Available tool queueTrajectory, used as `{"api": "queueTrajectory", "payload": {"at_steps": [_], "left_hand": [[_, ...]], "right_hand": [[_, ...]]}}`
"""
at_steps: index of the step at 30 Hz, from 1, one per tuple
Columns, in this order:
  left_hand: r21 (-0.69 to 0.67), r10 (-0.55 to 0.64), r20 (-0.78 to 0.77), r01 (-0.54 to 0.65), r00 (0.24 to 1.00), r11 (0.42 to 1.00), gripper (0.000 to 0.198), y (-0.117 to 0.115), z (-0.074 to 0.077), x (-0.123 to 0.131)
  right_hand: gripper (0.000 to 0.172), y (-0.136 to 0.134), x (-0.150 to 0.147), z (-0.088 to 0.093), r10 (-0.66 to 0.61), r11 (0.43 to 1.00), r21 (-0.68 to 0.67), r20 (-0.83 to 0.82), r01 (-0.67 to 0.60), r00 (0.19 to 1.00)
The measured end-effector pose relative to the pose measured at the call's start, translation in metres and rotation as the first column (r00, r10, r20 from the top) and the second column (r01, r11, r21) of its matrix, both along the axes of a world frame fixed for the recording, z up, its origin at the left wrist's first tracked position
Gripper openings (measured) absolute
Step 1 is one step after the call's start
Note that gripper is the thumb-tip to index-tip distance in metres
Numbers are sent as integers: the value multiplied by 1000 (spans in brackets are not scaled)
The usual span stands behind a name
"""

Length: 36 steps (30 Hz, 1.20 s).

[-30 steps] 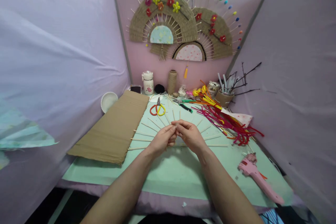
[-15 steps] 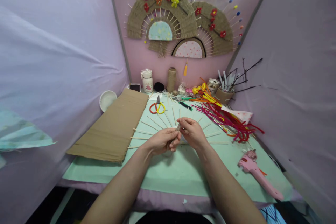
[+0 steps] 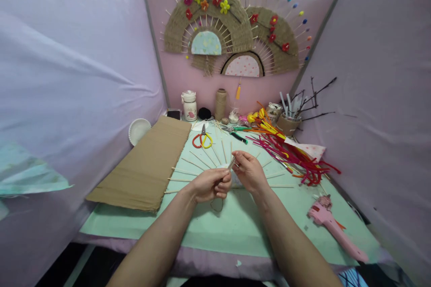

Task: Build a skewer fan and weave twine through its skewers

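Observation:
My left hand (image 3: 213, 184) is closed with its thumb on a short, slim greyish-brown piece (image 3: 231, 163), possibly a small bundle of twine. The fingertips of my right hand (image 3: 249, 170) pinch the upper end of the same piece. Below my left hand hangs a thin loop of twine (image 3: 217, 206). Both hands are above a fan-shaped frame of thin wooden sticks (image 3: 201, 158), spread out like rays on the table. Its pale centre is mostly hidden by my hands.
A cardboard sheet (image 3: 144, 166) lies left, scissors (image 3: 202, 138) and pliers (image 3: 237, 134) behind the frame. Coloured pipe cleaners (image 3: 289, 154) and a pink glue gun (image 3: 336, 228) are on the right. A twine spool (image 3: 221, 104) stands at the back, beneath decorated woven fans (image 3: 208, 18).
The slim piece between my hands shows more now, and the twine loop below my left hand has become clearer. The whole view has shifted slightly; other things stay where they were.

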State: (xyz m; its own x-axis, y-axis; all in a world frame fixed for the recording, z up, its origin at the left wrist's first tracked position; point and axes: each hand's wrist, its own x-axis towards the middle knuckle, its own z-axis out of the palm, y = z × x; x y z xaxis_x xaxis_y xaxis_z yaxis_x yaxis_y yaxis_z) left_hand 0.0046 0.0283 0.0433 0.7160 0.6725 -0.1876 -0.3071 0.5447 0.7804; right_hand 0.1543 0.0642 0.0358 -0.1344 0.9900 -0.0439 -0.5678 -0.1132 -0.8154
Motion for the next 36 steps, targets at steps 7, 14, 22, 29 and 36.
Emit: {"api": "queueTrajectory", "payload": {"at_steps": [7, 14, 22, 29, 36], "left_hand": [[-22, 47, 21, -46, 999, 999, 31, 0, 3, 3], [-68, 150, -18, -150, 989, 986, 26, 2, -6, 5], [61, 181, -60, -178, 982, 982, 39, -4, -4, 15], [50, 286, 156, -297, 945, 954, 30, -1, -3, 11], [-251, 718, 268, -673, 642, 696, 16, 18, -4, -4]], "right_hand": [[27, 1, 1, -3, -11, 1000, -10, -30, 10, 1000], [30, 4, 3, 0, -25, 1000, -8, -53, 24, 998], [29, 4, 3, 0, -32, 999, -1, 16, 32, 999], [39, 0, 0, -1, -16, 1000, 19, 137, 14, 990], [36, -17, -14, -3, 309, 913, 95, 474, -396, 825]]}}
